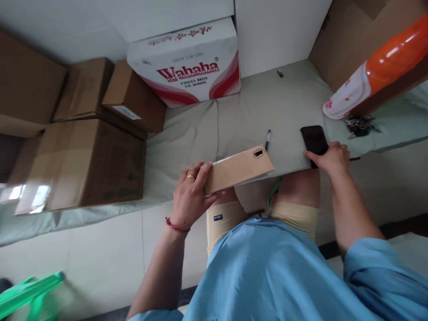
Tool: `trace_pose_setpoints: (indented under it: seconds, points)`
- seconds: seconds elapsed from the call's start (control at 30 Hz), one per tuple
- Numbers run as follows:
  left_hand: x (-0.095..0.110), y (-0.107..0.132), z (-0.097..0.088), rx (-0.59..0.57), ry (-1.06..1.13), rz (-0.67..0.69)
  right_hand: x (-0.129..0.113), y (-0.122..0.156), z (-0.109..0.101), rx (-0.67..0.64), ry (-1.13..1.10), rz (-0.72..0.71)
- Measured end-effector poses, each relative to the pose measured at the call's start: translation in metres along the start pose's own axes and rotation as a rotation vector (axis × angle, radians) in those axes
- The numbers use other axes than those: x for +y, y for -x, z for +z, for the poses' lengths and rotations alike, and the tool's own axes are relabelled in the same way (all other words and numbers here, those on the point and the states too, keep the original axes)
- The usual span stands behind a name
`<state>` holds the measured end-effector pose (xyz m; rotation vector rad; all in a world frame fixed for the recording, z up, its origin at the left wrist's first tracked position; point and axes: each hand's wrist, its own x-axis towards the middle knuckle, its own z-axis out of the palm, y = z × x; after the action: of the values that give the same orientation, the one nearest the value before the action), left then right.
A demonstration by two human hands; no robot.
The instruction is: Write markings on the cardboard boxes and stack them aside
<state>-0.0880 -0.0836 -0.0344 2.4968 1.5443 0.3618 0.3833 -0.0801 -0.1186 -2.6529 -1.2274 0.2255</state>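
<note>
My left hand (191,192) grips the left end of a flat brown cardboard packet (240,169) with a hang hole, held at the near edge of the cloth-covered surface (254,111). A gold ring and a red wrist string show on that hand. My right hand (329,157) rests on the near end of a black phone (314,139) lying on the cloth, fingers curled over it. A black pen (267,139) lies between the packet and the phone.
A white and red Wahaha water box (190,67) stands at the back. Several brown cartons (83,156) are stacked at the left. An orange and white bottle (377,71) and a bunch of keys (359,125) are at the right. A green bag (26,294) shows at the bottom left.
</note>
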Motion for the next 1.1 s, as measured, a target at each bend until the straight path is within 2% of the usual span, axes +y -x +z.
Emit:
trace_pose_setpoints:
  seconds: [0.17,0.3,0.37,0.47,0.53,0.6,0.67,0.8,0.87,0.93,1.0,1.1]
  points:
    - [0.007,-0.001,0.001,0.013,-0.02,-0.018,0.009,-0.004,-0.007,0.01,-0.108,0.017]
    - [0.01,-0.001,-0.001,0.007,-0.028,-0.038,0.013,0.006,-0.008,0.018,-0.301,0.019]
    - [0.01,-0.002,-0.002,0.005,-0.023,-0.039,0.007,0.022,-0.009,-0.014,-0.506,0.057]
    - [0.008,-0.003,-0.001,0.002,-0.02,-0.04,-0.012,0.061,-0.015,-0.154,-0.931,0.121]
    - [0.006,-0.003,0.001,0.004,-0.023,-0.045,-0.03,0.091,-0.023,-0.243,-1.093,0.076]
    - [0.004,-0.003,0.002,0.008,-0.014,-0.044,-0.047,0.118,-0.034,-0.292,-1.099,-0.035]
    - [0.004,-0.001,0.002,0.026,-0.001,-0.021,-0.061,0.135,-0.046,-0.297,-0.997,-0.15]
    - [0.013,0.005,-0.009,0.146,-0.042,0.004,-0.072,0.143,-0.064,-0.13,-0.783,-0.303]
    - [0.024,0.005,-0.015,0.201,-0.017,0.034,-0.069,0.139,-0.067,-0.076,-0.756,-0.319]
    - [0.038,-0.001,-0.016,0.203,0.082,0.121,-0.065,0.135,-0.066,-0.074,-0.759,-0.295]
    - [0.051,-0.013,-0.008,0.157,0.174,0.23,-0.061,0.134,-0.063,-0.09,-0.77,-0.261]
    - [0.066,-0.031,0.011,0.124,0.189,0.341,-0.057,0.138,-0.059,-0.125,-0.804,-0.226]
